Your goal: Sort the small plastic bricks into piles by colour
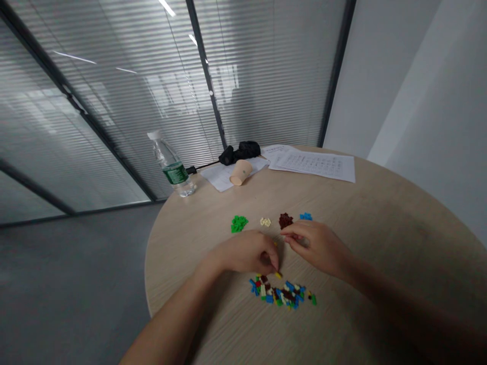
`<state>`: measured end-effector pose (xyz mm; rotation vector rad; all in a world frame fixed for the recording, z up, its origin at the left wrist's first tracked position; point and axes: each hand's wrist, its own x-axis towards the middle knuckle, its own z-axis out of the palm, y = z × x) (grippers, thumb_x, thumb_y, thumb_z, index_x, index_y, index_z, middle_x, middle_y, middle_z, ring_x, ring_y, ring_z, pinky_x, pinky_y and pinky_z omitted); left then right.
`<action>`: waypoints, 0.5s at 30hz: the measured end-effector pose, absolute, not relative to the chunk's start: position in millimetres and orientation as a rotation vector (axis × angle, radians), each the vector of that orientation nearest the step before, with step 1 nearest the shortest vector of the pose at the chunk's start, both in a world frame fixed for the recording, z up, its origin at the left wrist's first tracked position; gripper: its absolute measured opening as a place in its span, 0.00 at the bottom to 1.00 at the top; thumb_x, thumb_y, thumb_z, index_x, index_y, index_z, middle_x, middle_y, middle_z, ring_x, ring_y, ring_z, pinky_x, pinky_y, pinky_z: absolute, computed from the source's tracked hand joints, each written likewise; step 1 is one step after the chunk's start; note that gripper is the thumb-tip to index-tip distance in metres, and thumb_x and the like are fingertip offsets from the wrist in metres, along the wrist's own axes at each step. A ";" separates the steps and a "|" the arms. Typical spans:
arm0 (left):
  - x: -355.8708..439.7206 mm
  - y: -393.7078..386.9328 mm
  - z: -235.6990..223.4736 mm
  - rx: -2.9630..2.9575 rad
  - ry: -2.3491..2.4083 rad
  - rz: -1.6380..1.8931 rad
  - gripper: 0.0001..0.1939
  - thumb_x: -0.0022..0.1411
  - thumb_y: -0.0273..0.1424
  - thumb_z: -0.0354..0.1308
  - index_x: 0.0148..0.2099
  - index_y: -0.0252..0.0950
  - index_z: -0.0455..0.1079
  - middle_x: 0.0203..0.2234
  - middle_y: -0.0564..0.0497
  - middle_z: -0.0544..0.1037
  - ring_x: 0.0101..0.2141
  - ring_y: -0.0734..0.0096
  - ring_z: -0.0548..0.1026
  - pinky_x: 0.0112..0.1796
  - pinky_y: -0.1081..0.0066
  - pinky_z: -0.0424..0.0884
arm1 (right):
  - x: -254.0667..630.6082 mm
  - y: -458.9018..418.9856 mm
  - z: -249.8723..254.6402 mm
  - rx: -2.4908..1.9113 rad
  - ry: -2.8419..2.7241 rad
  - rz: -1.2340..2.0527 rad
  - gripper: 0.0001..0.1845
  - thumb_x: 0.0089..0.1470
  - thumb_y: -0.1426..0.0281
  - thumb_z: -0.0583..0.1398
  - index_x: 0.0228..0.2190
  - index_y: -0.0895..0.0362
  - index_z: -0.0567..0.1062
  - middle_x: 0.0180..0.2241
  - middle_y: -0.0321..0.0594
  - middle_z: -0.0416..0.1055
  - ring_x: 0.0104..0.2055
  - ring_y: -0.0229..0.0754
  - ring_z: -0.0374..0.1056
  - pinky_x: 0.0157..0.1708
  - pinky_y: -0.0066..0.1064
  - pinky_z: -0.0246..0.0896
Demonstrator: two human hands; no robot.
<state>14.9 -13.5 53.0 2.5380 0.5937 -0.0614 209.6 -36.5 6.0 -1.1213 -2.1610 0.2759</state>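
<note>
Room is enclosed on the far and left sides by a glazed partition [114,101] with horizontal slat blinds [274,76] drawn down behind the glass, divided by dark metal framing [205,71]. Strip ceiling lights [76,57] show as reflections in the glazing. The right side is a plain white wall [418,91]. Flooring is uniform grey [68,279], dimly lit. One round table [399,238] with a pale wood-grain top stands against the partition corner; its base is out of view.
</note>
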 end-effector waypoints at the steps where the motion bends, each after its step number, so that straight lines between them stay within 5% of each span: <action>1: 12.7 -10.9 53.6 2.555 0.634 -0.025 0.09 0.51 0.22 0.57 0.34 0.37 0.76 0.24 0.55 0.76 0.24 0.79 0.69 0.27 0.78 0.61 | 209.7 -36.5 6.1 -1.121 -2.159 0.280 0.09 0.51 0.75 0.56 0.32 0.56 0.75 0.33 0.42 0.76 0.35 0.41 0.70 0.36 0.31 0.63; 15: 10.2 -2.2 47.5 2.703 0.902 0.110 0.06 0.50 0.24 0.56 0.31 0.37 0.73 0.27 0.55 0.75 0.27 0.76 0.70 0.28 0.77 0.62 | 207.9 -37.6 9.2 -1.137 -2.206 0.341 0.09 0.50 0.76 0.56 0.31 0.57 0.76 0.30 0.40 0.75 0.32 0.39 0.69 0.32 0.29 0.62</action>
